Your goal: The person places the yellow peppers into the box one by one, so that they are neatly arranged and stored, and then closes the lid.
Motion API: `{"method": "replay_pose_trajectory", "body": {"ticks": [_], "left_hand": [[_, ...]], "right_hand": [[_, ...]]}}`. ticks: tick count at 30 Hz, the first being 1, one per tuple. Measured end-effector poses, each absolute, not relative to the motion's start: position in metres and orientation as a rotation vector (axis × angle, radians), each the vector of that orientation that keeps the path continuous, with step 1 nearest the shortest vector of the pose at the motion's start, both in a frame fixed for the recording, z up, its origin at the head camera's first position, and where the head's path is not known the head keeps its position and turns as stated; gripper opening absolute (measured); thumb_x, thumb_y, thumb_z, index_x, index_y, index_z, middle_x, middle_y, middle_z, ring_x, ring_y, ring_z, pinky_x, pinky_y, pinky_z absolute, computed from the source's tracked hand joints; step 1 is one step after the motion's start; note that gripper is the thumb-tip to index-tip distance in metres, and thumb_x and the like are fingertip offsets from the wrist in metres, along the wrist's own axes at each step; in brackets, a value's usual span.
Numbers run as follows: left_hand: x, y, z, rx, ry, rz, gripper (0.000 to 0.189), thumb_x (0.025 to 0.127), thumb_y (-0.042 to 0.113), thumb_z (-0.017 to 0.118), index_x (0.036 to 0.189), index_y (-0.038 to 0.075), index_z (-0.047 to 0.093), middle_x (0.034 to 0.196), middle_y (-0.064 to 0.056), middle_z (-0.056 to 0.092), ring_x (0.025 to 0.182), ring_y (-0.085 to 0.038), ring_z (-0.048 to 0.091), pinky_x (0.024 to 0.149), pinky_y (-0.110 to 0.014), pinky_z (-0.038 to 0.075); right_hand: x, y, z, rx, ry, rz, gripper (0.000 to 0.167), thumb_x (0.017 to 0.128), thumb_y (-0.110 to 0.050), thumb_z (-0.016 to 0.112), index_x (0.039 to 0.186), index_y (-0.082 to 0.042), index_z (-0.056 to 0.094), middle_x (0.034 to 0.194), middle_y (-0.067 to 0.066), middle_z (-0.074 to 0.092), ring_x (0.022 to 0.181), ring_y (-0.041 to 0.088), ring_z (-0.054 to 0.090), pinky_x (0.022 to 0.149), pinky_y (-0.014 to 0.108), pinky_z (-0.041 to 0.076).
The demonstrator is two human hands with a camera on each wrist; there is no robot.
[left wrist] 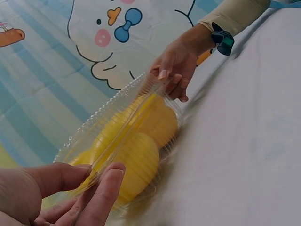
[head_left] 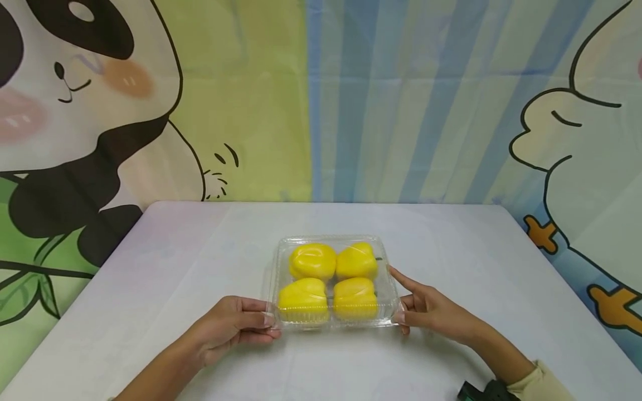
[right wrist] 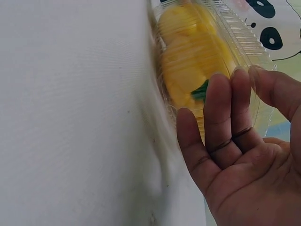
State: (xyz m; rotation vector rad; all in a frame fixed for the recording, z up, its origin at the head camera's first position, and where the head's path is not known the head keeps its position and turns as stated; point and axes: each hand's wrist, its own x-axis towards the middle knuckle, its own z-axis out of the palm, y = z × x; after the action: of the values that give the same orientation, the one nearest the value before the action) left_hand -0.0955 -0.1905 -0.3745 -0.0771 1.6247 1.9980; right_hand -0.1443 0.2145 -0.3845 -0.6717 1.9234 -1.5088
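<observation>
A clear plastic clamshell box (head_left: 273, 267) sits near the middle of the white table in the head view, its lid lying over several yellow bell peppers (head_left: 312, 262). At the front left corner, my left hand (head_left: 246, 323) pinches the box's rim between thumb and fingers. My right hand (head_left: 431, 312) grips the front right corner, thumb on top of the rim and index finger stretched along the right side. A green stem (right wrist: 200, 90) shows through the plastic wall in the right wrist view. The left wrist view shows the lid and base flanges pressed together under my left thumb.
The white table (head_left: 150, 267) reaches back to a cloth backdrop (head_left: 391, 100) with stripes and cartoon animals. A dark band with a small device (left wrist: 222, 38) circles the right wrist, beside a cream sleeve (left wrist: 235, 19).
</observation>
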Motion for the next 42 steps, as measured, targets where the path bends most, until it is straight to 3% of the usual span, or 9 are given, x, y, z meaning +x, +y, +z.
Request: {"method": "replay_pose_trajectory", "body": {"ticks": [8, 17, 23, 31, 42], "left_hand": [[-0.0966, -0.1890, -0.3716, -0.098, 1.634, 1.990, 0.052, 0.087, -0.008, 0.064, 0.127, -0.025, 0.035, 0.099, -0.029, 0.067, 0.086, -0.033, 0.070, 0.079, -0.040, 0.056], [-0.0944, -0.1894, -0.3693, -0.107, 1.632, 2.021, 0.051, 0.087, -0.008, 0.064, 0.125, -0.026, 0.036, 0.098, -0.026, 0.068, 0.085, -0.031, 0.071, 0.078, -0.036, 0.056], [-0.0920, -0.1897, -0.3711, -0.110, 1.661, 2.031, 0.053, 0.086, -0.006, 0.067, 0.126, -0.024, 0.038, 0.097, -0.023, 0.068, 0.086, -0.028, 0.071, 0.079, -0.033, 0.056], [-0.0902, -0.1911, -0.3760, -0.078, 1.597, 2.041, 0.042, 0.088, -0.006, 0.065, 0.122, -0.023, 0.049, 0.101, -0.023, 0.068, 0.090, -0.028, 0.070, 0.082, -0.034, 0.055], [-0.0892, -0.1904, -0.3784, -0.084, 1.583, 2.039, 0.044, 0.090, -0.005, 0.063, 0.125, -0.023, 0.046, 0.106, -0.026, 0.066, 0.093, -0.030, 0.069, 0.084, -0.034, 0.054]], "right_hand": [[-0.1440, 0.2140, -0.3857, -0.670, 1.892, -1.540, 0.084, 0.098, -0.007, 0.057, 0.158, -0.020, 0.000, 0.089, 0.038, 0.054, 0.072, 0.024, 0.062, 0.077, 0.035, 0.054], [-0.1431, 0.2133, -0.3852, -0.730, 1.924, -1.517, 0.084, 0.099, -0.007, 0.056, 0.158, -0.020, -0.002, 0.084, 0.020, 0.059, 0.072, 0.020, 0.060, 0.068, 0.033, 0.052], [-0.1422, 0.2121, -0.3877, -0.736, 1.915, -1.515, 0.085, 0.099, -0.008, 0.055, 0.157, -0.021, -0.006, 0.086, 0.026, 0.057, 0.072, 0.020, 0.060, 0.071, 0.031, 0.052], [-0.1426, 0.2138, -0.3898, -0.709, 1.914, -1.497, 0.085, 0.099, -0.009, 0.055, 0.157, -0.024, -0.005, 0.086, 0.017, 0.059, 0.073, 0.022, 0.061, 0.075, 0.033, 0.052], [-0.1410, 0.2162, -0.3853, -0.719, 1.952, -1.456, 0.083, 0.100, -0.011, 0.055, 0.157, -0.025, -0.003, 0.087, 0.020, 0.061, 0.077, 0.026, 0.062, 0.073, 0.033, 0.050]]}}
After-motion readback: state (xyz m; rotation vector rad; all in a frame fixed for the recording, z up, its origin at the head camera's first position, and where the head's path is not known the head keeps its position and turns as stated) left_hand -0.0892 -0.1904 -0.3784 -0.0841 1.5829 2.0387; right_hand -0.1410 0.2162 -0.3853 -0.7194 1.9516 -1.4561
